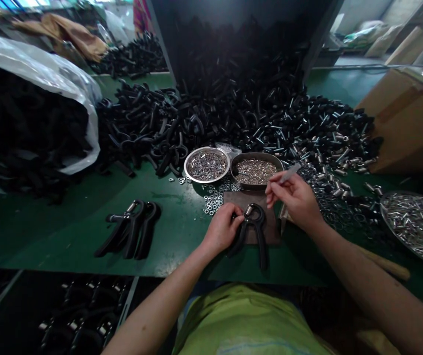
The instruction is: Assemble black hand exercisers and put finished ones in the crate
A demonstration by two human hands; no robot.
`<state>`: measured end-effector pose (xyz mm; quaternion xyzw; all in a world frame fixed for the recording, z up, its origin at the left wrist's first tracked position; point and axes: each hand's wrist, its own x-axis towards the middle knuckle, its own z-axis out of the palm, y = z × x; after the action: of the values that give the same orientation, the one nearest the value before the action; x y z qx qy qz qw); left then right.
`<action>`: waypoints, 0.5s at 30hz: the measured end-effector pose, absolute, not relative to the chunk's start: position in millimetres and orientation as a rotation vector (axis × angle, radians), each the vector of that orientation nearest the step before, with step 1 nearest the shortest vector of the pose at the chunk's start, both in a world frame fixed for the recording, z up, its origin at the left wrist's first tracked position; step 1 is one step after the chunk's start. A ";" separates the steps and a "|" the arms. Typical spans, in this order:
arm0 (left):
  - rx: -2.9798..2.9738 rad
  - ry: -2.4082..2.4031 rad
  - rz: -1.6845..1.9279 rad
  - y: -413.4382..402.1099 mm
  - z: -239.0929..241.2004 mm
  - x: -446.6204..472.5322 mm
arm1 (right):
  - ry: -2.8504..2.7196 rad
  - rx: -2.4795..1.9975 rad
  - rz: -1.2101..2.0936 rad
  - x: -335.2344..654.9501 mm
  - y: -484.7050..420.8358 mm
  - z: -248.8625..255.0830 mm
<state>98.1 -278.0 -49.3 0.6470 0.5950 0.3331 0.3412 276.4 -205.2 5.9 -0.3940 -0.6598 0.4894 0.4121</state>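
My left hand (224,228) is closed on a black hand gripper (260,242) with a coil spring at its top. This hand gripper rests, legs toward me, on a flat brownish plate (272,231). Raised to the right of it, my right hand (297,199) pinches a slim, pale, translucent stick-like tool (290,172); its exact kind is unclear. Just behind that hand is an oval metal tin (257,186) of tiny metal parts. A round steel bowl (186,170) of small metal pieces stands to its left, with loose nuts (211,203) scattered in front.
More hand gripper pieces (132,231) lie at left on the green table (181,236). Black handles (211,113) are heaped behind, with springs and bolts at right. A plastic bag (89,113), a cardboard box (411,118), a tray of metal pins (418,227) and a wooden handle (389,264) flank the workspace.
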 end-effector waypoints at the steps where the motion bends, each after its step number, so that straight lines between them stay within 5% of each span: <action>1: 1.699 1.560 0.863 -278.2 -50.0 98.8 | -1.600 -0.976 1.304 278.1 -217.0 3.2; 15: 1.775 1.590 0.869 -281.0 -54.7 102.6 | -1.740 -1.125 1.176 273.0 -255.0 -39.5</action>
<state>102.6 -281.0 -54.7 0.6679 0.5985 0.3269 0.2980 273.0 -255.0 -39.5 -0.4384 -0.6785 0.4584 0.3705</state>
